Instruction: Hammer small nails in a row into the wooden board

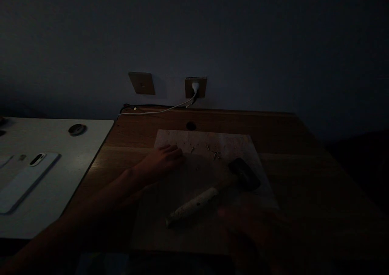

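The scene is very dark. My left hand [168, 156] rests on the upper left of a pale board [252, 153], its fingers curled down and close together; whatever they may hold is hidden. Just right of it lie several small screws or nails [215, 155], with one [192, 149] nearest the fingers. A mallet [244, 174] with a dark head lies slantwise across the board, its worn, light grip pointing to the lower left. My right hand [252, 224] is low on the right, below the mallet head, too dark and smeared for its fingers to show.
Under the board is a wooden table [291, 145] with a round cable hole [191, 125]. On the left a white tabletop [100, 131] bears a phone [30, 181] and a small round object [77, 129]. A cable [158, 112] runs to a wall socket [188, 89].
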The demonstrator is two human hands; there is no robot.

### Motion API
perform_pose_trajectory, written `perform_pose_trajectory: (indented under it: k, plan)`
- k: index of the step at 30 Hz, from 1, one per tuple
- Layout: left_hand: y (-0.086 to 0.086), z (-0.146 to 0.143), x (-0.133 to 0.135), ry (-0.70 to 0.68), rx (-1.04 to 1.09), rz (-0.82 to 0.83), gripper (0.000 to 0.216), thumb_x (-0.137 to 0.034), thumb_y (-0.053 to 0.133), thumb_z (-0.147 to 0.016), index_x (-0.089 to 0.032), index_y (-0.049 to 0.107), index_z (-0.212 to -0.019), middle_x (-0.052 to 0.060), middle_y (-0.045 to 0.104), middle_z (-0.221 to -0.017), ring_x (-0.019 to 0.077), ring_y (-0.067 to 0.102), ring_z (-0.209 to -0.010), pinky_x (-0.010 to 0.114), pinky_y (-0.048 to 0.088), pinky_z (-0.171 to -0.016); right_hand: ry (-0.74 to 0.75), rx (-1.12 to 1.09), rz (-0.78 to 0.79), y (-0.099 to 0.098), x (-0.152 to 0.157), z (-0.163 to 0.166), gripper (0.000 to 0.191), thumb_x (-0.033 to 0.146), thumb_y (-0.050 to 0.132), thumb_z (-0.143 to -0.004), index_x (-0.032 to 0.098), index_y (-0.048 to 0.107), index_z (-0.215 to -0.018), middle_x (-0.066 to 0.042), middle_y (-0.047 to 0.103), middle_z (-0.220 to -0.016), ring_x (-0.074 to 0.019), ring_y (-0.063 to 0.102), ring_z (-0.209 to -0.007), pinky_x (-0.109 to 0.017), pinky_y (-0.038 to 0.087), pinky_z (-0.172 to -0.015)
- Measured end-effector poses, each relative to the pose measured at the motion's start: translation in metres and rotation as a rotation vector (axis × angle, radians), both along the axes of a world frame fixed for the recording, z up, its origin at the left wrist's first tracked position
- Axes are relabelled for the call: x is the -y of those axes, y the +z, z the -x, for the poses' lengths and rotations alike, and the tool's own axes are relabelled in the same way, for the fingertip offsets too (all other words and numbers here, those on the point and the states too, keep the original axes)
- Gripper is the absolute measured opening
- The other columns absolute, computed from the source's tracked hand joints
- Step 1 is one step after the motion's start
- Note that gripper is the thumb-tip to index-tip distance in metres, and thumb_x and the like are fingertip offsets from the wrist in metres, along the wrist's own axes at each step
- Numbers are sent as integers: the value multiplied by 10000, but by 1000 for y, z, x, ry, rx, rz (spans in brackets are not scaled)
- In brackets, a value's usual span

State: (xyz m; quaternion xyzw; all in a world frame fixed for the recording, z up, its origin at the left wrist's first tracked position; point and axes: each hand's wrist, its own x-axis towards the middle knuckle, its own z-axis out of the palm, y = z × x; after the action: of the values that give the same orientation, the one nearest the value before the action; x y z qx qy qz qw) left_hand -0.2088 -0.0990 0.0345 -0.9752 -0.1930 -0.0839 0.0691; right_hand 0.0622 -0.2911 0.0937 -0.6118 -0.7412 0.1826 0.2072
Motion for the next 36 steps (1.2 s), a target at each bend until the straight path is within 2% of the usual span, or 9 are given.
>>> perform_pose_trajectory:
  k: [3,6,10,16,20,23,28,31,36]
  plan:
    - [-3,0,-6,-15,5,-62,96,-109,606,-991,-134,682,-1045,92,698,-996,229,617,-906,364,491,-811,-52,24,218,-30,-21,12,589,668,415,-1030,323,653,-1443,-54,748,-697,-250,714,-596,-366,567,-591]
    - [-4,1,-11,-19,-2,-113,76,-118,638,-978,-145,679,-1036,85,699,-1017,235,611,-936,372,472,-813,-181,34,319,-50,-33,21,676,728,375,-1009,266,706,-1375,-116,787,-815,-300,758,-708,-386,574,-625]
    - [-1,1,-11,-17,-32,-143,39,-136,643,-983,-161,670,-970,76,704,-1018,238,610,-946,375,453,-792,-294,-347,456,-55,-34,18,659,776,362,-982,269,746,-1156,-83,787,-855,-275,766,-778,-361,592,-677]
    - [4,-3,-3,-73,-8,-133,102,-133,597,-1018,-144,672,-1086,80,735,-1023,210,648,-926,362,482,-831,-553,-752,330,-54,-24,0,402,686,560,-916,296,657,-932,-93,771,-932,-321,757,-825,-448,627,-684]
    - [3,-3,2,-112,-3,-158,133,-151,566,-1037,-158,679,-1106,66,740,-934,198,660,-856,341,496,-777,-576,-831,323,-46,-33,-5,305,545,662,-890,296,569,-1040,-48,765,-1019,-173,662,-546,-321,558,-489]
    - [1,0,-2,-95,6,-95,155,-147,559,-1031,-179,693,-1102,63,742,-941,191,668,-851,337,508,-791,-525,-843,206,-45,-51,-10,393,485,708,-859,297,497,-1132,-37,747,-1065,-76,502,-383,-247,434,-355]
    - [-14,7,-28,228,391,284,204,-121,621,-939,-184,735,-1096,68,762,-995,181,710,-879,304,547,-809,-476,-842,127,-45,-82,-12,631,584,780,-820,320,355,-1206,-79,751,-1167,-57,430,-325,-228,351,-259]
    - [-26,6,-43,461,601,487,199,-87,657,-848,-177,754,-997,43,771,-967,154,717,-836,250,555,-763,-447,-829,187,-42,-90,0,850,643,757,-825,321,289,-1456,-87,776,-1115,-67,433,-320,-227,356,-263]
    - [-38,5,-48,522,643,542,146,-148,700,-837,-195,766,-959,23,777,-937,157,718,-846,255,568,-788,-371,-728,349,-36,-95,25,987,646,714,-846,319,220,-1636,-156,725,-1299,-63,466,-348,-246,380,-284]
